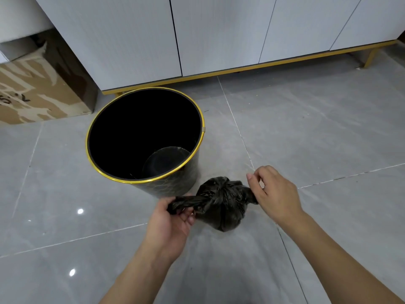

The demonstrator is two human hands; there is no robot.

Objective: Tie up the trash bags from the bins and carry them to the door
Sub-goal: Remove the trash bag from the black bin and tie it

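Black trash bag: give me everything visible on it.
The black trash bag is small, of thin, crinkled, glossy plastic, gathered into a rounded bundle with a knot at its top. Two twisted tails run out sideways: the left hand grips one, the right hand pinches the other. It is out of the bin, just right of it, over the grey tiled floor. Whether it rests there cannot be told.
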